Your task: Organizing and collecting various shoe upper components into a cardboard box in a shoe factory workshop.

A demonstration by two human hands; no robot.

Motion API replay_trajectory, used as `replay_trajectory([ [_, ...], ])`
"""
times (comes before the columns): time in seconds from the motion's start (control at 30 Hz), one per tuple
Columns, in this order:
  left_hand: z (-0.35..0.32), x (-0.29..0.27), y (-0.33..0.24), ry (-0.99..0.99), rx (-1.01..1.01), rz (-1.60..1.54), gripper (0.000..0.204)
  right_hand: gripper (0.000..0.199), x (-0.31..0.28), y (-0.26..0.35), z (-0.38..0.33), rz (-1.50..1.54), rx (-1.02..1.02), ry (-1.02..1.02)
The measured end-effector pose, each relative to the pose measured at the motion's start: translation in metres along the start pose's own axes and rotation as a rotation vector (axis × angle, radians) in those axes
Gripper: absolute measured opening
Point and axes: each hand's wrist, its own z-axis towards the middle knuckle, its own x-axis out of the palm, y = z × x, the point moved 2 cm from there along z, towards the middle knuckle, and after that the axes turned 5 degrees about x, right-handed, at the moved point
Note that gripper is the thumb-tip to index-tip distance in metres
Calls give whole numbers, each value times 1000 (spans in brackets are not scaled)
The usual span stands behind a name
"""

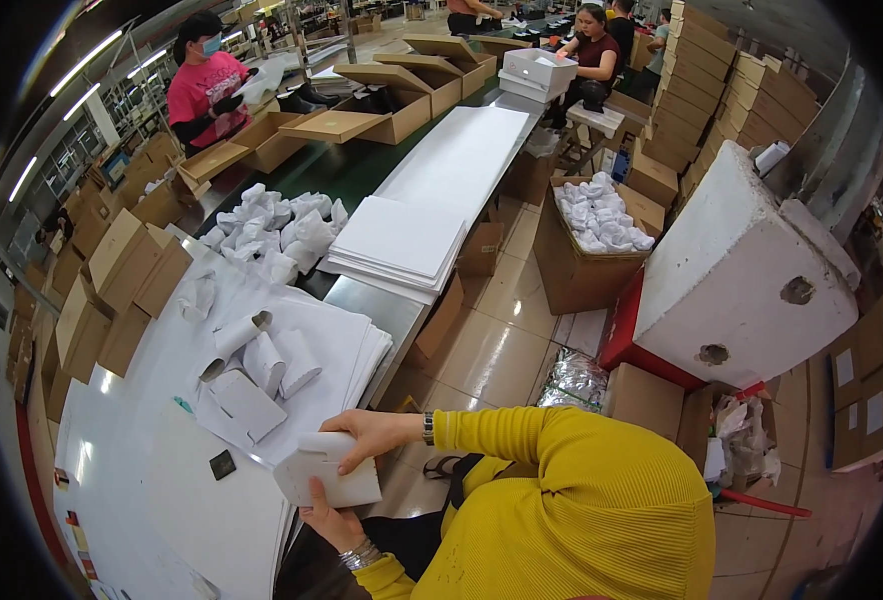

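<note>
Near the table's front edge, both my hands hold a folded white card piece (357,487). My right hand (374,436) grips its upper edge, with the fingers closed over it; a watch is on that wrist. From below, my left hand (334,522) pinches the lower edge, thumb on top, bracelets at the wrist. Just beyond my hands lies a flat white card piece (250,402). Several rolled white card pieces (264,362) lie beside it on a stack of white paper sheets (347,352).
Crumpled white paper wads (277,228) lie farther along, by another paper stack (402,235). A dark square (223,465) is on the white table (152,440). To my right stand a carton of paper wads (587,275) and a white block (752,280). Co-workers stand beyond open brown boxes (402,118).
</note>
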Motion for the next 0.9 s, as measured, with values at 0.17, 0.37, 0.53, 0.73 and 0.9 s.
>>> replay_trajectory([
  [0.17,5,-5,0,-96,-88,-184,52,74,-3,14,-12,267,105,13],
  [0.37,-3,-7,12,-91,-122,-186,60,82,13,-9,-10,379,124,-12],
  [0.53,-12,-8,20,-129,-109,-119,53,94,24,-15,-6,353,0,-44],
  [0.73,4,-3,37,-141,-401,-748,45,102,17,14,-10,333,-69,-18],
  [0.9,4,24,27,-26,-403,-996,39,88,22,27,-11,189,-66,-133],
])
